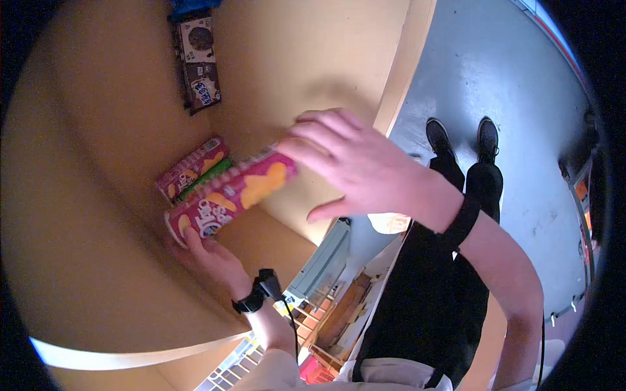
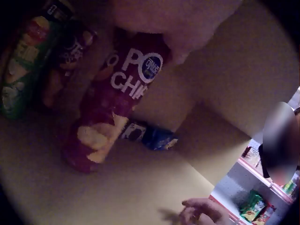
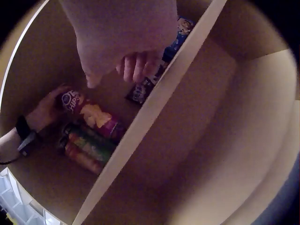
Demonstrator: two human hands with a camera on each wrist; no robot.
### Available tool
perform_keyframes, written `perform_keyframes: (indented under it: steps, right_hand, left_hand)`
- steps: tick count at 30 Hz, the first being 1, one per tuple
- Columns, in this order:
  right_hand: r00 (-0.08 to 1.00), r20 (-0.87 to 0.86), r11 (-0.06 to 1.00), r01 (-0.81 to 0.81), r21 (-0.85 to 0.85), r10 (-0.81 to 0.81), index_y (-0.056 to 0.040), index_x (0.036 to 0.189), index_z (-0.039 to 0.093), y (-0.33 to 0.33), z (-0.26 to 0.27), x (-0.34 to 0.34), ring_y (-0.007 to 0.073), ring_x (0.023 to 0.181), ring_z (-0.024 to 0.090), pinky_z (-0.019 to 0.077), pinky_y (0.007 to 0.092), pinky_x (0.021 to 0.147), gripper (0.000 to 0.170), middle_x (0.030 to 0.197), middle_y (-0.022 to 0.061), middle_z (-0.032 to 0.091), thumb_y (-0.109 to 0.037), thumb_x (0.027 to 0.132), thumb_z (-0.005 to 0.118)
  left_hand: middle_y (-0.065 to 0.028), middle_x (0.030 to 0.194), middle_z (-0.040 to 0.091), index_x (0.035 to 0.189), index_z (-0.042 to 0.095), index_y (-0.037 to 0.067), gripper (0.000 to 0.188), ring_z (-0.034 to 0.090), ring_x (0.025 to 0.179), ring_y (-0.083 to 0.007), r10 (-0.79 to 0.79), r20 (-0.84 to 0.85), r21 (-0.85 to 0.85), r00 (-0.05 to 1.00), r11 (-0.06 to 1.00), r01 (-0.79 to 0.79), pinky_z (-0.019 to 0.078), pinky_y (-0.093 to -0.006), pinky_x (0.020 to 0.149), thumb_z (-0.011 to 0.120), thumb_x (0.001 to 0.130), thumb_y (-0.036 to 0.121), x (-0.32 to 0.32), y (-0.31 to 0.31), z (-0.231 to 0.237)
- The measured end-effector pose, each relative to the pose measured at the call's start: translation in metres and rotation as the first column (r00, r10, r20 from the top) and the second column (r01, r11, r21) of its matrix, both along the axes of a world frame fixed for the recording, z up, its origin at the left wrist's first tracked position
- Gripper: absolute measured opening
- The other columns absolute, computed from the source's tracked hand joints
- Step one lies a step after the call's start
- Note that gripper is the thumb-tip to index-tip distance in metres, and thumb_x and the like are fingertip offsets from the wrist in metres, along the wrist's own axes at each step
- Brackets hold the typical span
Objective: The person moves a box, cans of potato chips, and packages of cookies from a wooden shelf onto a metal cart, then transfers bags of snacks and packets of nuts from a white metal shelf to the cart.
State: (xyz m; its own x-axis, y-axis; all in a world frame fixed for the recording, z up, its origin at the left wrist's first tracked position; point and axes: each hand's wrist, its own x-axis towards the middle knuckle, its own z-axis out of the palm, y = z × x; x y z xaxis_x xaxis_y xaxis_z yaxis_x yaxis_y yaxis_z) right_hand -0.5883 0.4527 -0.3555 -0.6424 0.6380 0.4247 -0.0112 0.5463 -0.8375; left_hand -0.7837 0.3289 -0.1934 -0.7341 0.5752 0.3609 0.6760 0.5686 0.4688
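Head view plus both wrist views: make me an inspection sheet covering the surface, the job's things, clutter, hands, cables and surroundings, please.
Surface: tan compartment, with a divider panel rising beside its contents.
Job's things: magenta chips tube, held at one end; a second magenta tube and a green tube lie side by side near it.
Clutter: black-and-white pack, with a blue packet at its end.
Hands: left hand grips the chips tube; right hand is relaxed and holds nothing.
Cables: black cable hangs from the left wrist device.
Surroundings: grey floor; a green packet on a shelf.
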Motion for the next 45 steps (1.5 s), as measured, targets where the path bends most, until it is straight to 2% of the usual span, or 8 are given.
perform_keyframes:
  steps: [5, 7, 11, 14, 20, 22, 34, 45]
  right_hand:
    - [0.995, -0.098, 1.000, 0.005, 0.016, -0.003, -0.0025, 0.134, 0.044, 0.001, 0.039, -0.007, 0.0290, 0.119, 0.050, 0.0423, 0.0427, 0.101, 0.099, 0.122, 0.0156, 0.054, -0.049, 0.057, 0.085]
    - [0.893, 0.095, 0.862, -0.391, -0.322, 0.441, 0.0007, 0.122, 0.050, 0.003, 0.051, -0.006, 0.0315, 0.104, 0.063, 0.0523, 0.0415, 0.084, 0.075, 0.112, 0.0186, 0.061, -0.033, 0.062, 0.081]
    - [0.986, -0.094, 0.936, -0.162, -0.312, 0.139, 0.0032, 0.120, 0.048, -0.012, 0.036, 0.002, 0.0325, 0.090, 0.066, 0.0544, 0.0396, 0.077, 0.073, 0.099, 0.0172, 0.063, -0.026, 0.061, 0.079]
    - [0.991, -0.089, 0.938, -0.126, -0.324, 0.102, -0.0005, 0.122, 0.048, -0.012, 0.025, 0.017, 0.0310, 0.090, 0.064, 0.0523, 0.0385, 0.079, 0.069, 0.098, 0.0148, 0.061, -0.026, 0.065, 0.078]
    - [0.992, -0.015, 0.924, -0.121, -0.362, 0.124, -0.0021, 0.124, 0.047, -0.011, 0.011, 0.046, 0.0315, 0.094, 0.062, 0.0519, 0.0396, 0.081, 0.069, 0.104, 0.0143, 0.059, -0.025, 0.066, 0.078]
    - [0.994, -0.018, 0.928, -0.108, -0.357, 0.109, -0.0013, 0.124, 0.047, -0.013, 0.005, 0.052, 0.0319, 0.092, 0.063, 0.0527, 0.0402, 0.079, 0.070, 0.102, 0.0148, 0.060, -0.027, 0.066, 0.077]
    - [0.996, 0.026, 0.921, -0.072, -0.382, 0.089, -0.0031, 0.124, 0.046, -0.016, 0.002, 0.054, 0.0328, 0.094, 0.062, 0.0522, 0.0421, 0.080, 0.071, 0.102, 0.0144, 0.059, -0.026, 0.064, 0.076]
    - [0.994, 0.059, 0.912, -0.056, -0.406, 0.087, -0.0022, 0.126, 0.046, -0.012, 0.002, 0.058, 0.0347, 0.098, 0.062, 0.0504, 0.0412, 0.084, 0.082, 0.110, 0.0163, 0.059, -0.041, 0.066, 0.084]
  left_hand:
    - [-0.0155, 0.144, 0.044, 0.142, 0.040, 0.005, 0.055, 0.046, 0.129, -0.0282, -0.131, 0.573, 0.293, 0.809, 0.955, -0.053, 0.0395, -0.0435, 0.107, 0.053, 0.097, 0.034, 0.033, -0.012, -0.010]
    - [-0.0147, 0.144, 0.044, 0.143, 0.038, 0.005, 0.059, 0.046, 0.129, -0.0281, -0.211, 0.569, 0.302, 0.795, 0.953, 0.036, 0.0386, -0.0446, 0.108, 0.053, 0.097, 0.039, 0.032, -0.017, -0.016]
    - [-0.0136, 0.148, 0.039, 0.146, 0.032, 0.006, 0.067, 0.042, 0.133, -0.0284, -0.473, 0.600, 0.438, 0.645, 0.869, 0.230, 0.0321, -0.0463, 0.112, 0.044, 0.098, 0.051, -0.017, -0.010, -0.010]
    - [-0.0155, 0.145, 0.043, 0.145, 0.033, 0.003, 0.068, 0.045, 0.130, -0.0283, -0.125, 0.305, -0.109, 0.944, 0.980, 0.166, 0.0352, -0.0425, 0.109, 0.050, 0.097, 0.049, -0.050, 0.012, -0.006]
    - [-0.0217, 0.134, 0.051, 0.141, 0.038, -0.004, 0.063, 0.051, 0.120, -0.0289, -0.067, 0.081, -0.122, 0.994, 0.990, 0.077, 0.0378, -0.0385, 0.105, 0.066, 0.092, 0.024, -0.079, 0.011, -0.019]
    - [-0.0217, 0.132, 0.052, 0.138, 0.041, -0.006, 0.061, 0.054, 0.115, -0.0266, -0.075, -0.233, -0.354, 0.970, 0.935, -0.013, 0.0427, -0.0371, 0.101, 0.066, 0.091, 0.025, -0.094, 0.008, -0.020]
    - [-0.0177, 0.104, 0.059, 0.115, 0.052, -0.007, 0.056, 0.059, 0.096, -0.0299, 0.107, -0.302, -0.121, 0.947, 0.981, -0.149, 0.0492, -0.0372, 0.090, 0.077, 0.084, 0.032, -0.142, 0.002, -0.010]
    - [-0.0213, 0.129, 0.052, 0.132, 0.043, -0.002, 0.076, 0.056, 0.112, -0.0316, -0.008, -0.249, -0.018, 0.968, 1.000, 0.004, 0.0472, -0.0395, 0.099, 0.084, 0.075, 0.026, -0.107, 0.014, -0.033]
